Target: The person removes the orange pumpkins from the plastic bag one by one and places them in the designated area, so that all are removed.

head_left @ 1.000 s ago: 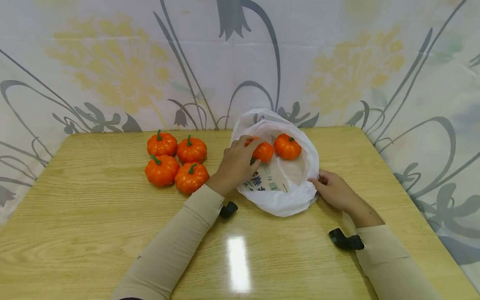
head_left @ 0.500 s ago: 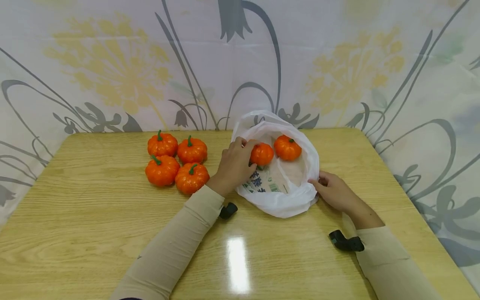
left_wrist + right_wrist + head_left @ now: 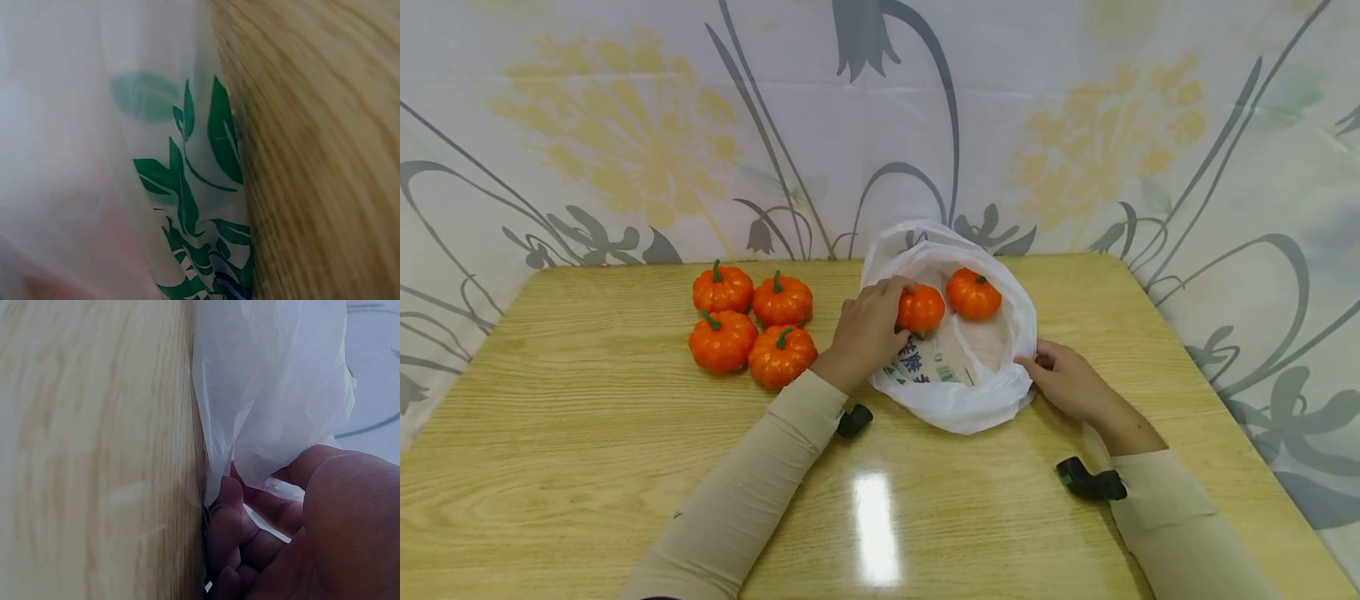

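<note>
A white plastic bag (image 3: 966, 408) lies with its mouth spread wide, green leaf print showing on its side in the left wrist view. Two small orange pumpkins are inside: one near the back right (image 3: 973, 294), the other pumpkin (image 3: 922, 309) left of it. My left hand (image 3: 867, 333) reaches over the bag's left rim and holds this left pumpkin, fingers over its upper left side and thumb below. At the bag's right edge, my right hand (image 3: 1067, 379) pinches the rim. In the right wrist view its curled fingers (image 3: 225, 531) grip the thin plastic near the table.
Several orange pumpkins (image 3: 721, 342) with green stems stand grouped on the wooden table (image 3: 587, 450), left of the bag. A floral cloth (image 3: 865, 125) hangs behind the table's far edge. Black wrist cameras (image 3: 1090, 481) sit on both sleeves.
The left pumpkin has turned and settled slightly lower in the bag. My left fingers have drawn back a little to the left, uncovering more of it. The right hand stays put.
</note>
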A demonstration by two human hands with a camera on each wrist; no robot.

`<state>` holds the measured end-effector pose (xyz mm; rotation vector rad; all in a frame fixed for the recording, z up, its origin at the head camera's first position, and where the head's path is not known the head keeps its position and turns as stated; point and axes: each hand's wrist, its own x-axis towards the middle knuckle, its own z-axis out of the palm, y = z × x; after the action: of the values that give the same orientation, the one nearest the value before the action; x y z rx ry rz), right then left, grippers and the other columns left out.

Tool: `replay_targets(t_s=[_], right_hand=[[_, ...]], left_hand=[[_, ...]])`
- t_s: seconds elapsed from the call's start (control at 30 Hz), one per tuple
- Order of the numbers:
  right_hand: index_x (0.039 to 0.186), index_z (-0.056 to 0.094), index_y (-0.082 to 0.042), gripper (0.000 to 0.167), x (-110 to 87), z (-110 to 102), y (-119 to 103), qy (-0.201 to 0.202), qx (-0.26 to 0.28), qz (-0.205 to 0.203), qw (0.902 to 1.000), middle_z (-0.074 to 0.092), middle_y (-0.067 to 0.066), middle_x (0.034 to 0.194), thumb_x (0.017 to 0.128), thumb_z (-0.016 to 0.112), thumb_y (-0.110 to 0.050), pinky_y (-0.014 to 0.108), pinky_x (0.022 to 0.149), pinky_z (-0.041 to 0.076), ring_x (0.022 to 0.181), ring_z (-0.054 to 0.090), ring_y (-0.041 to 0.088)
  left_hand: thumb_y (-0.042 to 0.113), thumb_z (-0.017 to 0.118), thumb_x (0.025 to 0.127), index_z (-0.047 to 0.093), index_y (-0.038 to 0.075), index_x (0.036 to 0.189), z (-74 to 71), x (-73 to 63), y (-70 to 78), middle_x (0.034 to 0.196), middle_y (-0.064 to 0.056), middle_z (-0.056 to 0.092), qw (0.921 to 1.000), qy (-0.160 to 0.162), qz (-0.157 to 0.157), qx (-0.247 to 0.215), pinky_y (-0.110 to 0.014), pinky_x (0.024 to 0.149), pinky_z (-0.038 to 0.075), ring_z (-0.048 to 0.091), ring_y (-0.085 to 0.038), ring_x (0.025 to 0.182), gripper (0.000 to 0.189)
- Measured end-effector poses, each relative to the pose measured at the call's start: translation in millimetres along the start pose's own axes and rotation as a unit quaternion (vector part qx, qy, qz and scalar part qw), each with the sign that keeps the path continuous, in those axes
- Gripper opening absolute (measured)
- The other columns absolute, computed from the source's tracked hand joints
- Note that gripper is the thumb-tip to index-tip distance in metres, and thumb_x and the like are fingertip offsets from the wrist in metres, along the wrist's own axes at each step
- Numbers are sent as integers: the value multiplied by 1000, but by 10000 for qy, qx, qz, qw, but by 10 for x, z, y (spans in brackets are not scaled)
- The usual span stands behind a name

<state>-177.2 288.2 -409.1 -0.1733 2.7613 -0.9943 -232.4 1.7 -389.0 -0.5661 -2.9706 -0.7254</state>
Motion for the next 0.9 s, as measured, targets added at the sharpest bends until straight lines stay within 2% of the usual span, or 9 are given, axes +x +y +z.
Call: replay_targets(t_s=[0.43, 0.6, 0.9], right_hand=[[116, 62, 0, 36, -1, 5, 0, 4, 19, 38, 10000, 68, 8, 92, 105, 50, -33, 26, 72, 46, 81, 56, 16], [115, 63, 0, 35, -2, 4, -14, 28, -18, 45, 10000, 68, 9, 92, 105, 51, -32, 27, 73, 46, 82, 56, 17], [116, 63, 0, 34, 2, 1, -13, 33, -3, 10, 10000, 67, 7, 90, 105, 51, -31, 26, 73, 46, 81, 55, 16]], left_hand=[[27, 77, 88, 45, 22, 144, 23, -5, -6, 137, -12, 53, 9996, -107, 105, 229, -52, 99, 46, 55, -32, 121, 65], [33, 77, 88, 47, 24, 143, 24, -4, -15, 133, -11, 56, 9994, 19, 134, 323, -50, 97, 47, 58, -30, 118, 63], [42, 76, 87, 49, 20, 143, -11, 9, -7, 131, -12, 58, 9998, 157, 123, 90, -48, 97, 46, 60, -29, 113, 66]])
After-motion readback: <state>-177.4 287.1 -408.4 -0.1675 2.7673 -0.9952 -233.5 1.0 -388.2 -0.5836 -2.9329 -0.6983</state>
